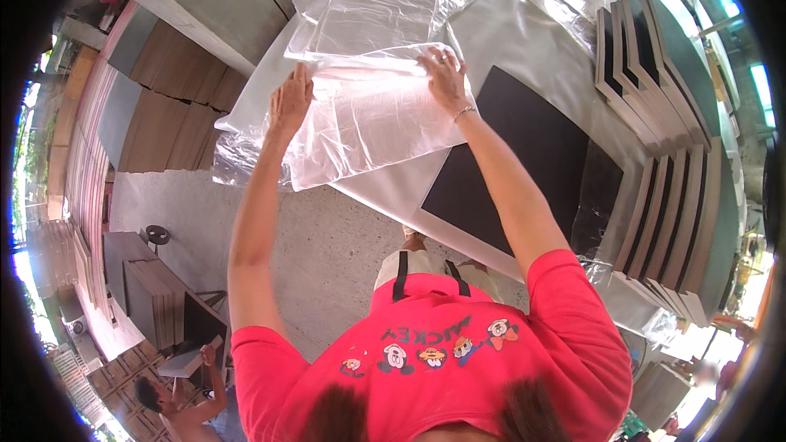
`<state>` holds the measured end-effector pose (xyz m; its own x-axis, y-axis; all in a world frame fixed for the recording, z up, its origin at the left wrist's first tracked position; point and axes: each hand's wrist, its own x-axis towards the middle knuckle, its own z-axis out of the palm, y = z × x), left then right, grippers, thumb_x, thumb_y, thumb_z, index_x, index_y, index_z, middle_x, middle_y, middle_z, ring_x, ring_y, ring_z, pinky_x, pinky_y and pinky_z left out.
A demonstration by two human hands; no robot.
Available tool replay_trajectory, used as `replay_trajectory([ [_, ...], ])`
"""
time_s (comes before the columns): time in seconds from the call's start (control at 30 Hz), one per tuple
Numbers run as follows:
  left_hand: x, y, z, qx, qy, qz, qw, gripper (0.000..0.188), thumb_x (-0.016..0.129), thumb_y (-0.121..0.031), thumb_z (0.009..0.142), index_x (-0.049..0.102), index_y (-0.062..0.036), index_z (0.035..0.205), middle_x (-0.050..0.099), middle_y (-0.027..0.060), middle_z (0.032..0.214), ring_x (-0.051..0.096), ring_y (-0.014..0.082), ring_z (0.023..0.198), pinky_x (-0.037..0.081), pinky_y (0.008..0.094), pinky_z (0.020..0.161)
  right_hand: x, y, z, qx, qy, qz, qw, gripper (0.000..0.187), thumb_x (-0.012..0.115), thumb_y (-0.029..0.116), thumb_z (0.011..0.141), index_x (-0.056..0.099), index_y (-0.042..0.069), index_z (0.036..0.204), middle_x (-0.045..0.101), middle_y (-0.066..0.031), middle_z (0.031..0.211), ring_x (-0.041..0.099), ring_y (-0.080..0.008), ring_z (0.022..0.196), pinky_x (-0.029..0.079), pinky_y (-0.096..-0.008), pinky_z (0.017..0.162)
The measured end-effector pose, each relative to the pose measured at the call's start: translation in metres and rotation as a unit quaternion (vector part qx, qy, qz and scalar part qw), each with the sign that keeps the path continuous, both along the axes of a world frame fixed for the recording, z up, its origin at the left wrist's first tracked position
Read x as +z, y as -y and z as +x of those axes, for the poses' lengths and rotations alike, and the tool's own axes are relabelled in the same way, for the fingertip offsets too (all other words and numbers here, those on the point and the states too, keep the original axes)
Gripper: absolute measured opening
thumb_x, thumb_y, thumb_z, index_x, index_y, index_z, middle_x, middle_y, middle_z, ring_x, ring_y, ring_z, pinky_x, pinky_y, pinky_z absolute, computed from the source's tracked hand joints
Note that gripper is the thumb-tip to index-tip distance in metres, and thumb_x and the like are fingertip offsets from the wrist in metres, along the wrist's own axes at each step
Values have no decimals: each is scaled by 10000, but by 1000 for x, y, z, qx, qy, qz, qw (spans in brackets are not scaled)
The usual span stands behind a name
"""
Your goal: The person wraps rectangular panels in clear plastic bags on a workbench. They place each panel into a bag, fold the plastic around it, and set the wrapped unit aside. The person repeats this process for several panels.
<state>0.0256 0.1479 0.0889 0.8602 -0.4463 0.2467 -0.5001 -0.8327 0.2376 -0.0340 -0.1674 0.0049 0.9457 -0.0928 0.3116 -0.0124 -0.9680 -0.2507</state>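
A clear plastic bag (372, 127) hangs spread between my two hands over the near left part of the table. My left hand (292, 100) pinches its far left corner. At its far right corner, my right hand (448, 86) grips the plastic, with a bracelet at that wrist. Past the held bag lies a pile of more clear plastic bags (372, 8). To the right of the bag, partly under my right forearm, a dark flat panel (532, 147) lies on the table.
Pale sheeting covers the table (491, 41). Stacked panels (655, 74) stand along its right side, with another upright stack (675, 217) nearer me. Brown boards (172, 110) are piled at the left, beside a concrete pillar (192, 0). Another person (192, 401) handles a board at lower left.
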Motion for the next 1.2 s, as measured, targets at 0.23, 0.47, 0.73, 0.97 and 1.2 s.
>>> replay_trajectory([
  [0.23, 107, -7, -66, -35, 16, 90, 995, 572, 611, -503, 817, 490, -113, 1218, 659, 143, 940, 657, 308, 852, 521, 425, 740, 101, 39, -23, 81, 35, 148, 985, 355, 487, -28, 780, 580, 77, 1107, 645, -160, 966, 594, -334, 955, 420, -470, 875],
  [0.47, 226, -56, -207, -91, 48, 52, 993, 455, 631, -65, 694, 609, -30, 1147, 631, 151, 1116, 568, 327, 1075, 401, 418, 966, 265, 16, -257, 118, 73, 193, 971, 385, 469, -61, 692, 559, 0, 1061, 618, -211, 978, 560, -407, 971, 436, -456, 828],
  [0.73, 256, 32, -373, -352, -21, -36, 935, 469, 563, 122, 628, 633, -56, 1057, 666, 133, 977, 641, 310, 918, 478, 389, 823, 259, 10, -569, -72, -27, 197, 977, 494, 503, -74, 666, 599, 21, 1141, 659, -179, 1002, 609, -361, 942, 450, -435, 866],
  [0.97, 255, 154, -473, -529, 21, -87, 844, 370, 559, 58, 691, 618, 21, 1055, 644, 178, 1030, 624, 362, 937, 483, 395, 830, 284, 10, -771, -332, 139, 21, 933, 444, 496, -58, 677, 608, 14, 1100, 630, -210, 1038, 597, -382, 930, 478, -435, 777],
  [1.2, 254, 245, -584, -639, 85, -134, 753, 466, 560, 70, 686, 605, -13, 1142, 631, 164, 1143, 621, 325, 1017, 469, 431, 891, 289, 5, -918, -463, 175, 3, 869, 486, 485, -83, 689, 584, 56, 1144, 633, -182, 982, 593, -354, 922, 455, -398, 816],
])
